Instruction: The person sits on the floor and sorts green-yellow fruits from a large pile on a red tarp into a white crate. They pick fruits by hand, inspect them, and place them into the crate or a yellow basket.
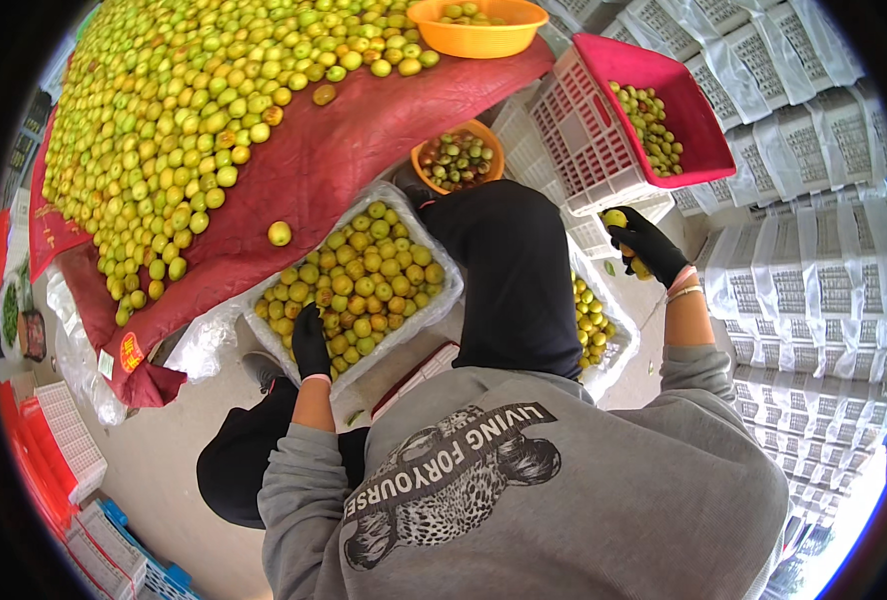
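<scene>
Wearing a black glove, my left hand [310,343] rests at the near left part of a plastic-lined crate of yellow-green fruits [368,285]; its fingertips touch the fruits, and I cannot tell whether it grips one. My right hand [647,244], gloved in black too, is out to the right, closed around several yellow fruits [614,218]. Below that hand and to its left is a second lined crate of fruits [592,322], partly hidden by my right leg. A large heap of the same fruits [181,127] lies on a red cloth [301,172], with one fruit [279,233] apart from it.
An orange basket [481,37] with some fruits stands on the cloth's far edge. Darker fruits fill an orange bowl [497,161] beyond my knee. A white crate [590,142] with a pink lining holds fruits. Stacked, wrapped crates [803,262] line the right; red-lined crates [61,442] stand left.
</scene>
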`<state>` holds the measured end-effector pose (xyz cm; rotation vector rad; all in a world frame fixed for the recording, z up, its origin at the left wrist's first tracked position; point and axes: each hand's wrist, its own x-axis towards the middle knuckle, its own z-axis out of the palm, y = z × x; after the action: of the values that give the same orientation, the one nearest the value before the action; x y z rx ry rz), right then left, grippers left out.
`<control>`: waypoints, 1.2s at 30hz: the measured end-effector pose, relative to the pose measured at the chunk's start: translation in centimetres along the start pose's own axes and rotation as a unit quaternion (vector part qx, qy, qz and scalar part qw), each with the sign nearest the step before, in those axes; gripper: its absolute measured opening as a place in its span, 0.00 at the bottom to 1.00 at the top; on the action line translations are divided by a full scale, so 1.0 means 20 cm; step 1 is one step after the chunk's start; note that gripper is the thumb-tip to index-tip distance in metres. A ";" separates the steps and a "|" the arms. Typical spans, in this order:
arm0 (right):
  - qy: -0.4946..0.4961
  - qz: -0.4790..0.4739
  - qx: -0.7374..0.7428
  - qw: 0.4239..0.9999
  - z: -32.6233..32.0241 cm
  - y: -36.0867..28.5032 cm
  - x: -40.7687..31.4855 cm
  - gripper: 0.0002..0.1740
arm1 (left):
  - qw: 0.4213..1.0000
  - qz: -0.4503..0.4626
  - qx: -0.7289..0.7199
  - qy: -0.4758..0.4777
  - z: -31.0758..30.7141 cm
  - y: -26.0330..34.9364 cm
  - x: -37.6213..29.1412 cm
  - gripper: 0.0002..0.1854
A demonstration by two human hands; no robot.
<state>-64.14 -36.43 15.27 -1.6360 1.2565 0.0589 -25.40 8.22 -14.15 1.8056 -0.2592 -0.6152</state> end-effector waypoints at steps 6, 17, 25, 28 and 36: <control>0.140 0.141 0.188 0.962 -0.38 0.63 0.29 0.24 | 1.000 -0.013 0.015 -0.010 -0.03 -0.01 -0.01 0.21; -0.193 -0.164 0.482 0.839 0.80 -0.34 -0.30 0.34 | 0.965 -0.052 -0.195 -0.167 0.38 0.71 -0.44 0.24; -0.170 -0.463 0.142 0.858 1.31 -0.51 -0.38 0.39 | 0.930 -0.003 -0.278 -0.240 0.25 1.20 -0.72 0.22; -0.120 -0.534 -0.034 0.836 1.39 -0.49 -0.34 0.34 | 0.948 0.014 -0.246 -0.200 0.25 1.17 -0.75 0.28; -0.163 -0.441 -0.177 0.865 1.70 -0.27 -0.06 0.31 | 0.992 -0.045 0.064 -0.095 0.34 0.65 -0.55 0.21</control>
<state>-43.61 -11.49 3.58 -2.2695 0.1613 -0.0046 -36.47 3.56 -0.28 1.8916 -0.3535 -0.8525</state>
